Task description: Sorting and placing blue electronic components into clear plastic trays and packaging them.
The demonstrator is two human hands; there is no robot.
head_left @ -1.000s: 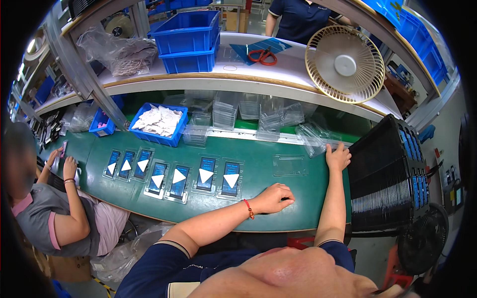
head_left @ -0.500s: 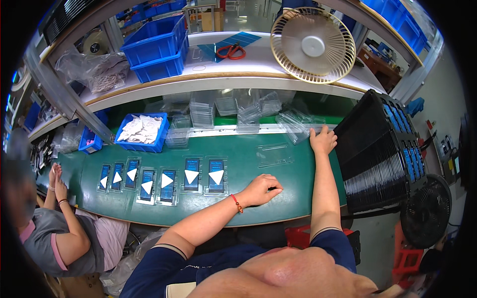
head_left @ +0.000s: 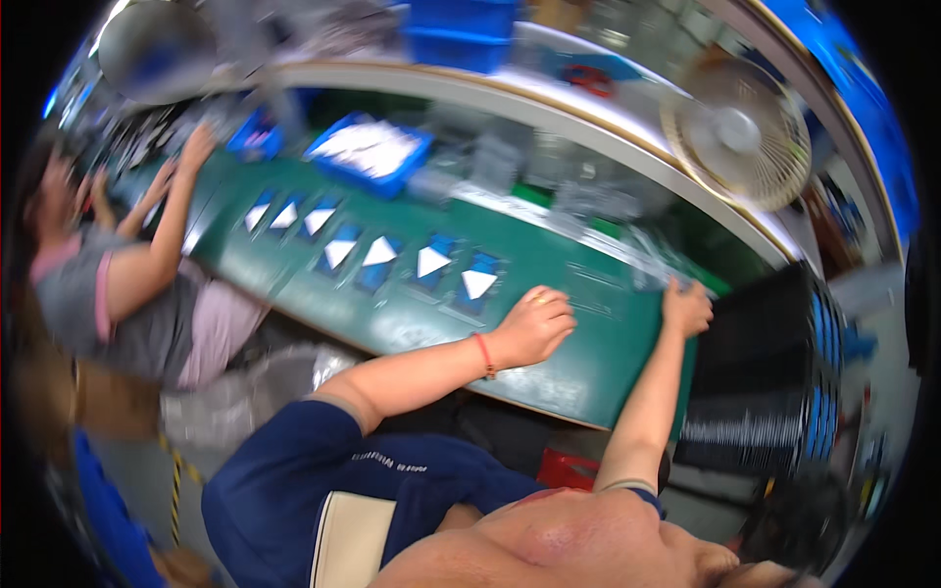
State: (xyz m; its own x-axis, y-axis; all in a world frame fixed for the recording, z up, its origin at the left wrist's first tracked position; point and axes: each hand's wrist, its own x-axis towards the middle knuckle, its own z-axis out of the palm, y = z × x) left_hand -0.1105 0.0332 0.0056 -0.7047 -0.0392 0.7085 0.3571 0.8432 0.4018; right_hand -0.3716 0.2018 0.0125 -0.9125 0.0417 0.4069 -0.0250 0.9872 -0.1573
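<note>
My left hand [head_left: 534,325], with a red bracelet at the wrist, is loosely curled closed over the green tabletop [head_left: 412,318]. Nothing shows in its fingers. To its left lie several flat blue rectangular pieces in clear trays, each with a white triangle on it; the nearest blue piece [head_left: 470,303] is close to the wrist. Beyond that hand, the faint outline of a clear plastic tray [head_left: 594,291] shows on the table. My right hand [head_left: 688,309] is at the right end, fingers apart, beside a blurred pile of clear plastic trays [head_left: 642,253].
A tall black stack of trays [head_left: 750,372] stands right of the table. A blue bin [head_left: 371,155] holds white pieces at the back. A shelf [head_left: 578,127] carries a fan [head_left: 740,132]. At the left, a co-worker [head_left: 147,265] sits with raised hands.
The view has swung and tilted, blurring the scene. My hands stay in much the same places on the table. The co-worker's arm has risen. The blue pieces keep their row.
</note>
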